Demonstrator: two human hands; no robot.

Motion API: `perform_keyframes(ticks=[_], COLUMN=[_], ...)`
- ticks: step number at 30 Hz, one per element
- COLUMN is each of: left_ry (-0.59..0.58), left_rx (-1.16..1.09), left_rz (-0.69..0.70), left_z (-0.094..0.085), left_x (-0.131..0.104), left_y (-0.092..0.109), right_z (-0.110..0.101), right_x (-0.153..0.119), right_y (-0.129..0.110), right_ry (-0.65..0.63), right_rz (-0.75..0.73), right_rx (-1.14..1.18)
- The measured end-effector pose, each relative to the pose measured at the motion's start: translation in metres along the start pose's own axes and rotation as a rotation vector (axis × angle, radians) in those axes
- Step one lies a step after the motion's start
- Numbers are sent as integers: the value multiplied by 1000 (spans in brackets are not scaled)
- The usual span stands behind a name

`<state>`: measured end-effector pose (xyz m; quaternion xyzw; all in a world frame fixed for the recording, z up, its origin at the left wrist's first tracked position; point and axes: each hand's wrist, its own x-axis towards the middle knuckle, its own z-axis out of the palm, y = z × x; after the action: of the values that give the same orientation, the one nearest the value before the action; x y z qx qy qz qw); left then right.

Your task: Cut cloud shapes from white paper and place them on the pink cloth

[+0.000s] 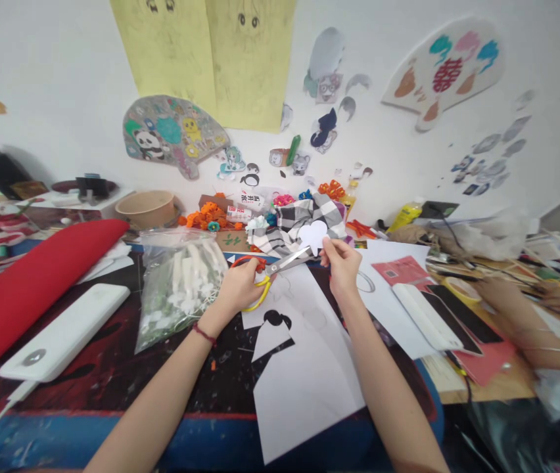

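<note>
My left hand (pixel 240 284) is closed round the red and yellow handles of a pair of scissors (pixel 287 261). Their metal blades point right, the tips close to a small white paper cutout (pixel 312 236) with a rounded, lobed outline. Between thumb and fingers, my right hand (pixel 343 263) pinches that cutout at its right edge. Below both hands lie white paper sheets (pixel 304 394), one with faint pencil outlines and cut edges. A small paper scrap (pixel 271 338) rests on top of them.
Left of the sheets lies a clear plastic bag (pixel 179 289) with white and green contents. A white power bank (pixel 66 332) with a cable and a red padded object (pixel 43 289) are further left. At right, another person's arms (pixel 521 322) reach over a wooden table beside a white case (pixel 428 316).
</note>
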<state>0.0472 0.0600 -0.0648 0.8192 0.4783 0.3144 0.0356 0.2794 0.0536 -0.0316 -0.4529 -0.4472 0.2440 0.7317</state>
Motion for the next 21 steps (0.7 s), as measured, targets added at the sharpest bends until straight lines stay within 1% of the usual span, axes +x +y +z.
perform_keyframes(ticks=[13,21], left_ry=[0,50], left_rx=[54,126], left_rz=[36,32], left_z=[6,5], left_x=[0,-3], left_y=[-7,-5], right_z=[0,-2], right_x=[0,1], right_y=[0,0], right_ry=[-11,5], right_rz=[-4,-3], right_rx=[4,8])
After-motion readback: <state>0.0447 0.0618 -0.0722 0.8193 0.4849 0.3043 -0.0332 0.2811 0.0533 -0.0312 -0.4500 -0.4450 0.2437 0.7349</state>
